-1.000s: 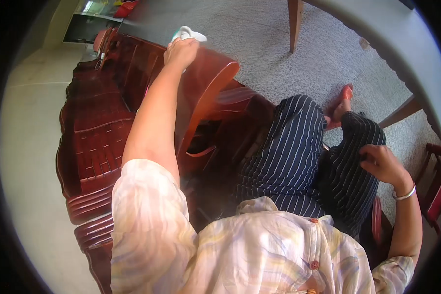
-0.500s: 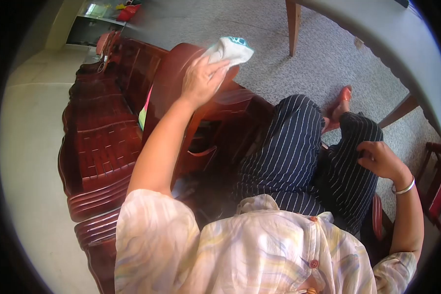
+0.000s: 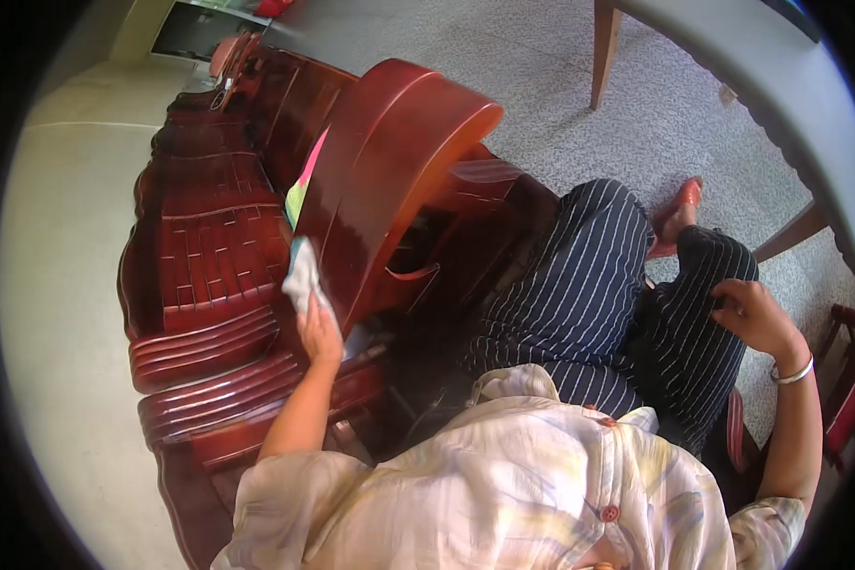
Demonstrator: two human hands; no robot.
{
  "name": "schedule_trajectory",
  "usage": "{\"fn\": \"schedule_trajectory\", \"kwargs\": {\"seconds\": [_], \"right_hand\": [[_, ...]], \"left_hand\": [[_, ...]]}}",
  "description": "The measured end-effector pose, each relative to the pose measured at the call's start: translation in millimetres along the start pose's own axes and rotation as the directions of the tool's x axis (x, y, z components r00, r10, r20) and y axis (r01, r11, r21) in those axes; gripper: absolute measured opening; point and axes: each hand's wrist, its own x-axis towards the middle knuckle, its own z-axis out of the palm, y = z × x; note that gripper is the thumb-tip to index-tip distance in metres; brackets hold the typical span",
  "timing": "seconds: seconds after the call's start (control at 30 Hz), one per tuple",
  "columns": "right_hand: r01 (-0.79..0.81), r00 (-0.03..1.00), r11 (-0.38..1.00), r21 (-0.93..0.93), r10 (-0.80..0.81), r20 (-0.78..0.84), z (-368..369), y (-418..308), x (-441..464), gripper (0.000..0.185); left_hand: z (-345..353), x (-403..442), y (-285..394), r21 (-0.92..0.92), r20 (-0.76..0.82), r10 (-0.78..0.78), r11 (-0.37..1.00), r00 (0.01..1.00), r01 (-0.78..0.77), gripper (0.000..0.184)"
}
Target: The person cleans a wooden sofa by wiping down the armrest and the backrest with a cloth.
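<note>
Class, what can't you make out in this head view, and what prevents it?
All in the head view:
Cloth: print blurred, one end covered by the left hand.
Colourful thing: partly hidden by the armrest.
Table: cut off by the picture edge.
Right hand: palm turned away.

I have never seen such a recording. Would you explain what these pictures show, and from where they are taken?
There is no machine: these are one person's bare hands, filmed by a camera worn on the head, looking forward and down. The left hand holds a white cloth with a teal end beside a broad, curved, glossy red-brown wooden armrest. A pink and yellow-green item shows along its edge. The right hand curls loosely near dark-blue, white-striped trousers; I cannot tell whether it holds anything.
</note>
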Motion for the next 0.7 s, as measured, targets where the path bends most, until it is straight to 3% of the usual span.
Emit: {"fn": "schedule_trajectory", "kwargs": {"seconds": [0.07, 0.17, 0.27, 0.3, 0.33, 0.4, 0.43, 0.47, 0.5, 0.53, 0.6, 0.63, 0.67, 0.7], "right_hand": [[-0.016, 1.000, 0.999, -0.038, 0.017, 0.004, -1, -3, 1, 0.024], [-0.030, 0.999, 0.998, -0.052, 0.031, 0.019, 0, -7, 1, 0.024], [-0.033, 0.999, 0.997, -0.066, 0.034, 0.014, 1, -6, 1, 0.024], [-0.033, 0.999, 0.997, -0.066, 0.034, 0.012, 2, -5, 1, 0.024], [-0.026, 1.000, 0.999, -0.047, 0.026, 0.003, 3, -4, 1, 0.024], [-0.013, 1.000, 0.999, -0.037, 0.013, 0.000, 2, -6, 0, 0.025], [-0.019, 1.000, 0.999, -0.046, 0.019, -0.005, 2, -7, -1, 0.024], [-0.025, 1.000, 0.998, -0.056, 0.024, -0.011, 2, -8, -1, 0.024], [-0.018, 1.000, 0.998, -0.060, 0.018, -0.009, 2, -8, -1, 0.024], [-0.016, 1.000, 0.998, -0.060, 0.015, -0.014, 3, -7, -1, 0.024], [-0.012, 1.000, 0.998, -0.057, 0.011, -0.019, 3, -5, -1, 0.025], [-0.006, 1.000, 0.998, -0.059, 0.004, -0.022, 3, -4, -1, 0.025], [0.000, 1.000, 0.998, -0.061, -0.001, -0.023, 4, -4, -1, 0.025], [-0.001, 1.000, 0.998, -0.060, -0.001, -0.023, 4, -2, -2, 0.025]], "left_hand": [[-7, -22, -39, 0.213, -0.018, -0.179, 0.960, 0.984, 0.179, 0.041], [-16, -29, -37, 0.343, -0.057, -0.240, 0.907, 0.969, 0.245, 0.038], [-1, -22, -19, 0.303, -0.122, -0.341, 0.881, 0.932, 0.362, 0.038], [-5, -15, -1, 0.223, -0.060, -0.304, 0.924, 0.951, 0.310, 0.037], [-1, -12, 9, 0.170, -0.114, -0.154, 0.970, 0.981, 0.172, 0.035], [-6, 3, 33, -0.106, -0.102, 0.015, 0.994, 0.995, -0.026, 0.033], [-11, 13, 46, -0.386, -0.037, -0.083, 0.921, 0.996, 0.063, 0.032], [-19, 23, 61, -0.628, 0.049, -0.158, 0.763, 0.986, 0.153, 0.031], [-39, 31, 86, -0.869, 0.254, -0.268, 0.358, 0.929, 0.341, 0.027], [-51, 41, 86, -0.872, 0.488, -0.107, -0.027, 0.866, 0.488, 0.028], [-75, 53, 105, -0.775, 0.632, -0.093, -0.074, 0.769, 0.628, 0.032], [-82, 58, 96, -0.765, 0.642, 0.010, 0.070, 0.767, 0.640, 0.037], [-89, 65, 89, -0.735, 0.678, 0.154, 0.124, 0.718, 0.667, 0.038], [-81, 71, 64, -0.730, 0.683, 0.146, 0.176, 0.715, 0.661, 0.038]]}}
